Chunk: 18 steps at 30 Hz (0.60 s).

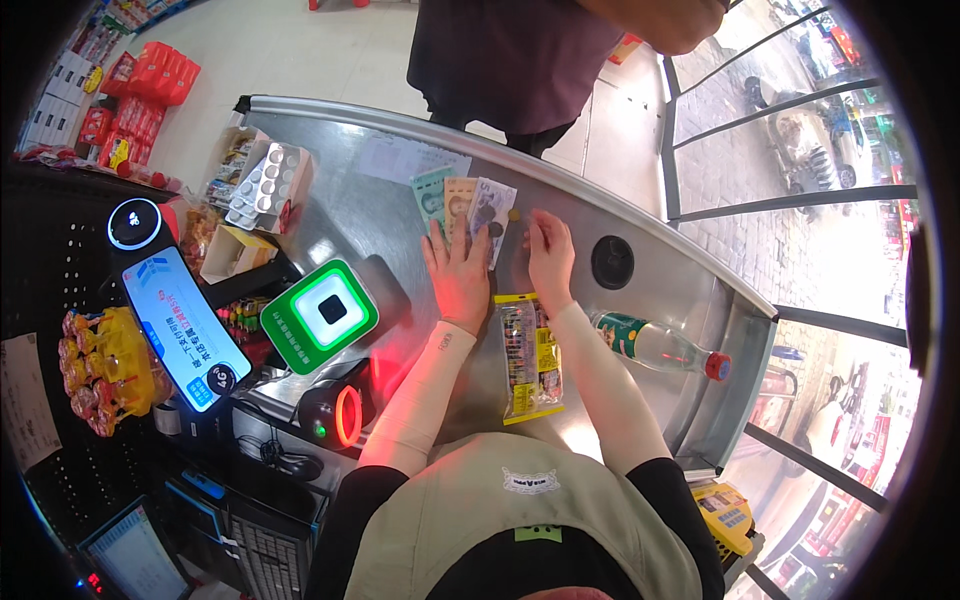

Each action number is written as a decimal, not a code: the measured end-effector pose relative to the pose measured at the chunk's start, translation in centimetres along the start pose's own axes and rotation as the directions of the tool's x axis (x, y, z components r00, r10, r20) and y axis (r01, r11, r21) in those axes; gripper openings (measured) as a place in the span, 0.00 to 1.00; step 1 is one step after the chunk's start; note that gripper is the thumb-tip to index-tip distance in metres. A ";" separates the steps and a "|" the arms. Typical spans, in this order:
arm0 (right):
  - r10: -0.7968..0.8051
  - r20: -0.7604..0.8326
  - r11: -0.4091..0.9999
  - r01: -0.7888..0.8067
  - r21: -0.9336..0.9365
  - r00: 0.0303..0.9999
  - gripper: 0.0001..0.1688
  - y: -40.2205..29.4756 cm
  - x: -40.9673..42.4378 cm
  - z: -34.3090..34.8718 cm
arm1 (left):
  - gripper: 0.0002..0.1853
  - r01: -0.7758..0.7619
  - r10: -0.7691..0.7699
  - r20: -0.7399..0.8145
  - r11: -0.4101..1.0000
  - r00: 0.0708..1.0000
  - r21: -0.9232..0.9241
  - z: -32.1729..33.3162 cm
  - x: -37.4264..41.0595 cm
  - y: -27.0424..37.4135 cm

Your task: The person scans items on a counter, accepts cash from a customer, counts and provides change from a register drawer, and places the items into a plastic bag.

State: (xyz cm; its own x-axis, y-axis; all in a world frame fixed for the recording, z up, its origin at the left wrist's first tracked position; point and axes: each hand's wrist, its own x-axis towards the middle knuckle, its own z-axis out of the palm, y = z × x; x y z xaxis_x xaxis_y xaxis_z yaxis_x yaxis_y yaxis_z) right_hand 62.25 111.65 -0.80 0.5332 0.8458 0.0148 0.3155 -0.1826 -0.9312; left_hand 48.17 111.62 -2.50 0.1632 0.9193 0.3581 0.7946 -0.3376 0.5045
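Note:
My left hand (459, 281) lies flat with fingers spread over the lower ends of banknotes on the metal counter (360, 217). A green banknote (432, 193), a yellow-brown banknote (458, 196) and a purple banknote (501, 196) are fanned side by side. Two dark coins (491, 221) rest on the purple one, and a gold-coloured coin (514, 215) is at its right edge. Just right of that coin is my right hand (551, 255), fingers curled; whether it holds anything is hidden. A yellow-edged snack packet (531, 360) lies below, between my forearms.
A clear plastic bottle (664, 345) with a red cap lies by my right forearm, below a black round disc (613, 262). To the left stand a green payment box (319, 319), a glowing red scanner (330, 415) and open cartons (270, 187). A person (517, 67) stands across the counter.

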 end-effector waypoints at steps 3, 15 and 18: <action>-0.113 0.013 0.993 0.113 -0.043 0.994 0.10 -1.8 -4.1 -2.8 | 0.19 0.005 -0.005 -0.005 1.000 1.000 0.007 0.2 0.0 -0.1; -0.191 0.602 0.757 0.507 -0.412 0.775 0.10 1.5 -23.8 -18.8 | 0.21 -0.011 0.006 -0.092 0.998 0.996 -0.054 0.8 -0.6 -0.6; -0.156 0.502 0.671 0.464 -0.579 0.851 0.09 4.0 -25.6 -20.8 | 0.19 -0.083 0.067 -0.165 0.993 0.984 -0.089 0.5 -1.1 -0.5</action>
State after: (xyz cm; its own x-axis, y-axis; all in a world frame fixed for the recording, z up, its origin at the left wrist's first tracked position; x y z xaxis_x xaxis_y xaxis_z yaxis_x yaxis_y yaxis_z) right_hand 66.18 78.82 2.64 0.0105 0.9996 -0.0253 0.9132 -0.0199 -0.4070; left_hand 47.88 110.86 -3.56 0.1172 0.8485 0.5161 0.7235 -0.4289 0.5409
